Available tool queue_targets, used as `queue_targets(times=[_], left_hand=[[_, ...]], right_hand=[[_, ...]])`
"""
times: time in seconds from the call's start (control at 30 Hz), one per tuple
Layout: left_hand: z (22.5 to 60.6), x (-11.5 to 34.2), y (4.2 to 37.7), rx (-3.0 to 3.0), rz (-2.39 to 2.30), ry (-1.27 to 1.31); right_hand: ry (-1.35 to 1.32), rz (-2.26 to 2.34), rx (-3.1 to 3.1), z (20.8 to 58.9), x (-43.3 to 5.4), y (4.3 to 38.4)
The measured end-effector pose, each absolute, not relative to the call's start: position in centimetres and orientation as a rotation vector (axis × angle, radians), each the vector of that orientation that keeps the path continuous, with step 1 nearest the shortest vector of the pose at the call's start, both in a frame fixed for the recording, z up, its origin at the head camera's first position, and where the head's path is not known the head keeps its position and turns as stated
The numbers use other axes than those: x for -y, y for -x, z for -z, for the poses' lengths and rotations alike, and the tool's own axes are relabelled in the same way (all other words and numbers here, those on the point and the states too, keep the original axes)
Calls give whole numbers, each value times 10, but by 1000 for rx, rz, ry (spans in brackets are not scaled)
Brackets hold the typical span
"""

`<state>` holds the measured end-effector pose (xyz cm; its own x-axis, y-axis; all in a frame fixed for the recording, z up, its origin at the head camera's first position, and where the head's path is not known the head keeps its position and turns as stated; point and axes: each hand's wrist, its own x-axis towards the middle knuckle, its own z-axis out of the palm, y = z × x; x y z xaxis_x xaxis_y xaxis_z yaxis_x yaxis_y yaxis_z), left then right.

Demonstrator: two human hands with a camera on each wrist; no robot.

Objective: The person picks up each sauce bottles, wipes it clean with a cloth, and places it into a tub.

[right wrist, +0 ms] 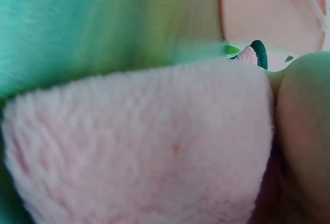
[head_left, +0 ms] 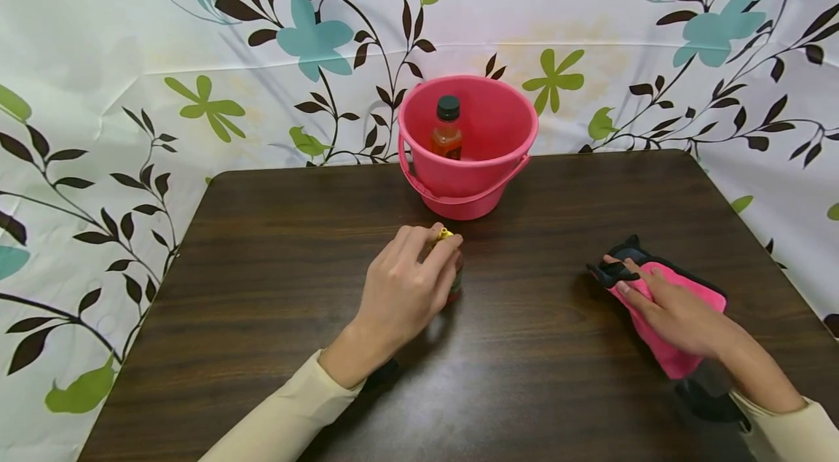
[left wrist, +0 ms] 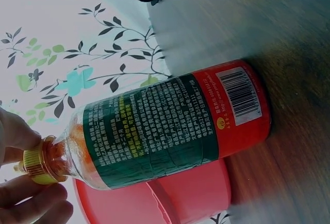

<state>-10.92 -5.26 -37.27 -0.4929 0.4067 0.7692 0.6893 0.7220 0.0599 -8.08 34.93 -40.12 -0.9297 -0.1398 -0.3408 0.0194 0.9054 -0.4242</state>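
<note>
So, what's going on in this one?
A person's left hand pinches the yellow cap of an upright bottle with a green and red label, in front of a pink bucket. Inside that stands a dark-capped bottle. Off to the right, the right hand holds a pink fuzzy cloth with dark edging.

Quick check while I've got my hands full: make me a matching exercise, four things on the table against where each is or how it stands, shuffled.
Things:
1. Yellow-capped bottle
2. Dark-capped bottle
3. Pink bucket
4. Pink-and-black fluffy item

Places and states:
A. The right hand is on it
B. Its handle hangs down across its front
C. The left hand pinches its cap
D. It stands inside another thing

Pairs: 1-C, 2-D, 3-B, 4-A
</note>
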Motion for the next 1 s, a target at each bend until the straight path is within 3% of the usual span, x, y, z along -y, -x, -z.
queue_targets(times=[0.7,1.0], left_hand=[[364,57,111,2263,928,768],[360,57,113,2299,1335,679]], right_hand=[[-187,1212,-2364,379,-365,94],[-45,1876,-2094,384,-364,92]])
